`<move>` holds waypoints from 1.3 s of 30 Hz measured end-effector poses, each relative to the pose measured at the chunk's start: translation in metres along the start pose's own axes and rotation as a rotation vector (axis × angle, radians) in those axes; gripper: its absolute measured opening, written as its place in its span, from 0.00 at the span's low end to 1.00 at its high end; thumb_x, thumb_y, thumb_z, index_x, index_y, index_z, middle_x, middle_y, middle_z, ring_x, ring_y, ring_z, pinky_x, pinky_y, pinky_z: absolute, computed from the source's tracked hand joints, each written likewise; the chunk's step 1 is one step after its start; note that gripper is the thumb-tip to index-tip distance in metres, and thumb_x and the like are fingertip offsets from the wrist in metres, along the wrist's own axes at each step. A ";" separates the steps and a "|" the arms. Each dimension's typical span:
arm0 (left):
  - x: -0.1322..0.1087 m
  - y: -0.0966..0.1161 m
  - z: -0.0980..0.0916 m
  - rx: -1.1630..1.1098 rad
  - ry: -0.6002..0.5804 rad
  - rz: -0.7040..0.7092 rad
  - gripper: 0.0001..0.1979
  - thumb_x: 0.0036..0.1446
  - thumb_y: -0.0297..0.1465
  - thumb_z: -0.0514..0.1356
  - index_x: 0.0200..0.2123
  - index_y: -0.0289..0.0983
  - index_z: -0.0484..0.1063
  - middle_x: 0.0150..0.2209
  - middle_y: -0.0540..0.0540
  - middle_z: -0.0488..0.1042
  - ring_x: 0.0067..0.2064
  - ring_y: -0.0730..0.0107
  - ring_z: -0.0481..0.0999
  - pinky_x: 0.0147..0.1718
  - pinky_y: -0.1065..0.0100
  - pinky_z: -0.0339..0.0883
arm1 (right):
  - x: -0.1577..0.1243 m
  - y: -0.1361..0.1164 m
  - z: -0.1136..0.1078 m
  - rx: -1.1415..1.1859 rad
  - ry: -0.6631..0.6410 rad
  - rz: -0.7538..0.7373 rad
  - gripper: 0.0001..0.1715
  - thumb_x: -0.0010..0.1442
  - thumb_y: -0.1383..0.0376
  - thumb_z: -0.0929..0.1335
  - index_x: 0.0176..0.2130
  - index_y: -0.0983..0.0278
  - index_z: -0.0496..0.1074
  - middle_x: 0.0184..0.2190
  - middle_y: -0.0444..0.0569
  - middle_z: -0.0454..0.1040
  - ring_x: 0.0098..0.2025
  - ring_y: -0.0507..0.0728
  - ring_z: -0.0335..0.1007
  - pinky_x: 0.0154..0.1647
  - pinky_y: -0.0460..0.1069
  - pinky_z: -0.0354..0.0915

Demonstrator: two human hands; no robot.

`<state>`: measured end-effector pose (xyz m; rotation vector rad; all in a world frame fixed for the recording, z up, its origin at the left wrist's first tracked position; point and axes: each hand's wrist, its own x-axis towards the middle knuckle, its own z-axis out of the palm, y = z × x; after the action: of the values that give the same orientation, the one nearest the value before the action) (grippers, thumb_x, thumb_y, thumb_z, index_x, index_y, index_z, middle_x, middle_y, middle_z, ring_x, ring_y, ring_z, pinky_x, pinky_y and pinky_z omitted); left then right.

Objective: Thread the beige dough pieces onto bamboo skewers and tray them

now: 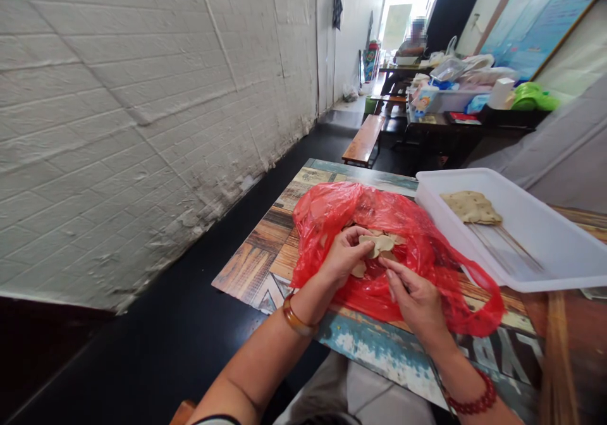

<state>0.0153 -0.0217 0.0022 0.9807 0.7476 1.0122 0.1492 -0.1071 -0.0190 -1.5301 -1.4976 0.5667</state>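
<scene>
My left hand pinches a pale beige, flat, thin slice of food over an opened red plastic bag. More such slices lie inside the bag, partly covered by its folds. Close beside it, my right hand is closed, fingertips together near the slice's lower edge. A thin skewer appears to run back through its fingers, mostly hidden by the hand. To the right, a white plastic tray holds a stack of beige slices threaded on several thin skewers.
The bag and tray rest on a wood-patterned table. A bundle of thin sticks lies at its right. Beyond stand a wooden bench and a cluttered dark table; a person sits far back. A white wall runs along the left.
</scene>
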 end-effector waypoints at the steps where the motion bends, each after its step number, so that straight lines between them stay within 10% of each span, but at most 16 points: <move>1: 0.000 0.000 0.000 -0.011 -0.007 -0.003 0.16 0.40 0.35 0.68 0.32 0.33 0.71 0.27 0.49 0.73 0.25 0.77 0.69 0.26 0.74 0.61 | 0.000 0.000 0.000 0.001 -0.001 0.000 0.20 0.62 0.60 0.61 0.46 0.67 0.75 0.37 0.53 0.80 0.39 0.59 0.77 0.40 0.51 0.72; 8: 0.001 -0.002 -0.001 -0.005 -0.009 -0.004 0.18 0.39 0.33 0.68 0.35 0.34 0.69 0.26 0.50 0.73 0.25 0.76 0.71 0.25 0.74 0.61 | 0.000 -0.003 0.000 0.034 -0.030 0.031 0.19 0.63 0.59 0.60 0.45 0.67 0.73 0.17 0.42 0.71 0.18 0.52 0.67 0.24 0.47 0.66; 26: 0.003 -0.011 0.000 0.076 -0.071 0.083 0.20 0.42 0.33 0.68 0.38 0.33 0.69 0.29 0.50 0.73 0.26 0.77 0.70 0.28 0.75 0.62 | 0.001 0.004 0.005 0.142 -0.055 0.105 0.18 0.63 0.54 0.60 0.35 0.64 0.70 0.15 0.38 0.63 0.18 0.50 0.61 0.22 0.45 0.57; 39: 0.002 -0.001 -0.002 -0.073 -0.094 -0.143 0.24 0.42 0.43 0.68 0.39 0.32 0.75 0.32 0.45 0.75 0.29 0.74 0.71 0.29 0.73 0.61 | 0.002 0.000 0.004 0.588 -0.107 0.298 0.19 0.59 0.51 0.65 0.35 0.64 0.68 0.14 0.35 0.59 0.13 0.45 0.49 0.13 0.41 0.46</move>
<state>0.0150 -0.0196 0.0001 0.8927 0.6879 0.8579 0.1457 -0.1036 -0.0203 -1.2656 -1.0441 1.1640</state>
